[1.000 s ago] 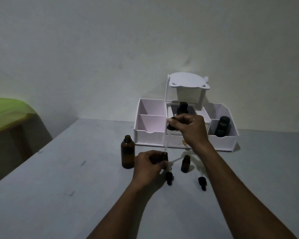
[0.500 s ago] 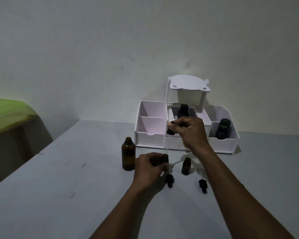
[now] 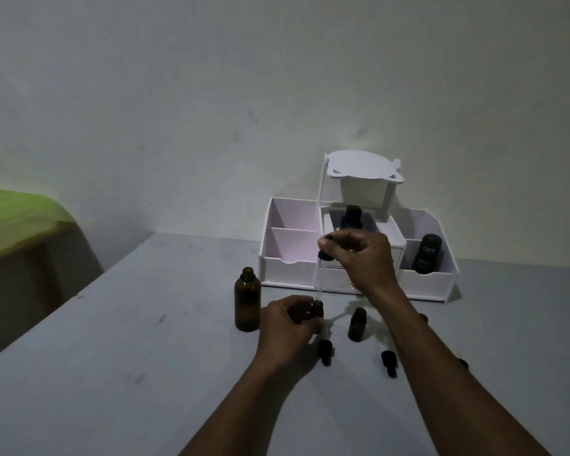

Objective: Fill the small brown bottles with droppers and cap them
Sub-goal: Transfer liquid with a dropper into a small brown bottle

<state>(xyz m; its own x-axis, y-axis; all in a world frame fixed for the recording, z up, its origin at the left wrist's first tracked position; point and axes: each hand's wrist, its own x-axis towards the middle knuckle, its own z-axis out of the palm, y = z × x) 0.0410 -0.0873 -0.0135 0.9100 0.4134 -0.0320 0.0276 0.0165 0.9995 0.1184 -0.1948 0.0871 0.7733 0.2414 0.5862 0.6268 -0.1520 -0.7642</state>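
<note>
Lowered slightly since a moment ago, the right hand [image 3: 362,258] pinches a dropper [image 3: 324,256] by its bulb with curled fingers. Its glass tube points into the small brown bottle [image 3: 317,311], which the left hand [image 3: 287,327] grips upright on the desk [image 3: 145,357] to steady it.

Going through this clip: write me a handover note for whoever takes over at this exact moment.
Left hand grips a small brown bottle upright on the table.
Right hand pinches a dropper, its pipette tip at that bottle's mouth.
Second small bottle stands uncapped beside it; two dropper caps lie in front; large brown bottle stands open, left.
Done: nothing capped; fill levels unreadable.
Left: fill both, cap them.
</note>
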